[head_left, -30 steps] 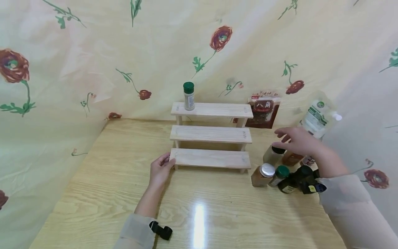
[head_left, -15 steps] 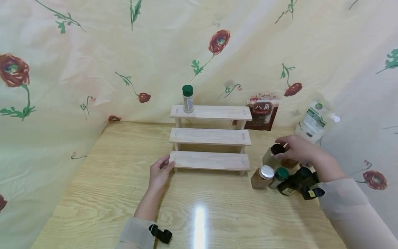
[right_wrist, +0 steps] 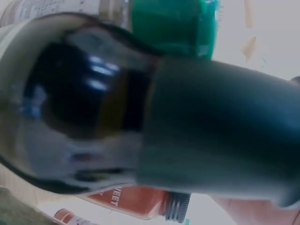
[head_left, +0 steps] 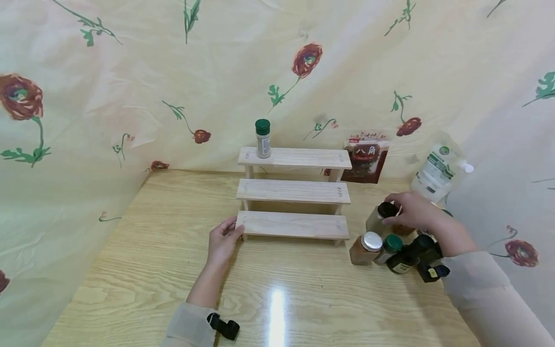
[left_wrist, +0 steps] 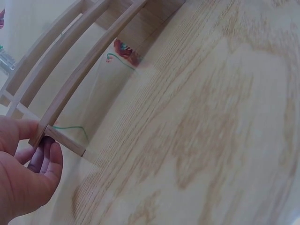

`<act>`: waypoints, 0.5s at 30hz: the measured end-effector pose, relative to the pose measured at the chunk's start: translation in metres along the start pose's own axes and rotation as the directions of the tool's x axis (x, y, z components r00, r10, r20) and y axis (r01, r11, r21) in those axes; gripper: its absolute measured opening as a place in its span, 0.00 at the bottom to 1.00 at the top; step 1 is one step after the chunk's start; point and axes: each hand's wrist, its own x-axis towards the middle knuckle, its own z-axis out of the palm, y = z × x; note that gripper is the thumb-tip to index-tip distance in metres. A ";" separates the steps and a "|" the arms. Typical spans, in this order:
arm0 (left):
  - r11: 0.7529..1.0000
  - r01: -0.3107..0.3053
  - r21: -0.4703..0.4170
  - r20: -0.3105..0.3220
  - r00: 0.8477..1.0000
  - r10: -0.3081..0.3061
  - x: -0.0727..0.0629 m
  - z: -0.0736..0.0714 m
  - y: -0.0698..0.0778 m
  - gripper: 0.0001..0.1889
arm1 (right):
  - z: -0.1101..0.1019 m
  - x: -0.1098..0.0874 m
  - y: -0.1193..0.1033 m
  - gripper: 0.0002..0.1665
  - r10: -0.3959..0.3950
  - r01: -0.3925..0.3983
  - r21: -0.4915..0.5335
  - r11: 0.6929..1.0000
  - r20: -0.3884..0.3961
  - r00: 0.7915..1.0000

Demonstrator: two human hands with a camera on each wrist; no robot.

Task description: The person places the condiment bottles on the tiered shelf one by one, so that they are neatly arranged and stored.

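Observation:
A three-tier wooden shelf rack (head_left: 291,225) stands mid-table. My left hand (head_left: 223,246) pinches the left end of its lowest board, thumb on top and fingers curled underneath, as the left wrist view (left_wrist: 28,173) shows. On the right, my right hand (head_left: 416,212) holds the black cap of a spice jar (head_left: 375,220) between thumb and fingers; the jar stands upright among other bottles. In the right wrist view a dark bottle (right_wrist: 84,103) hides most of that hand. A green-capped shaker (head_left: 263,145) sits on the top board, at its left end.
Close to the right hand are a silver-capped jar (head_left: 362,253), a green-capped jar (head_left: 392,244) and a dark bottle (head_left: 400,262). A red bottle (right_wrist: 129,201) shows behind the dark one. A brown packet (head_left: 366,164) and a white pouch (head_left: 435,171) lean at the back wall.
My right hand has come down from above the bottles and its thumb and fingers have closed round the jar's black cap. The left hand stays on the rack.

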 end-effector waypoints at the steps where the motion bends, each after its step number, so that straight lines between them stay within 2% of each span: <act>1: 1.000 -0.001 0.000 -0.001 1.000 0.001 0.000 0.000 0.000 0.24 | 0.001 0.000 0.001 0.30 -0.004 0.004 -0.010 1.000 -0.008 1.000; 8: 1.000 -0.010 0.006 -0.002 1.000 0.010 -0.003 -0.002 -0.002 0.23 | 0.007 0.001 0.004 0.24 -0.028 0.026 -0.029 0.999 -0.044 0.999; 15: 1.000 -0.016 0.012 -0.002 1.000 0.016 -0.002 -0.002 -0.002 0.22 | 0.004 -0.003 0.005 0.26 -0.010 0.011 0.010 1.000 -0.106 0.994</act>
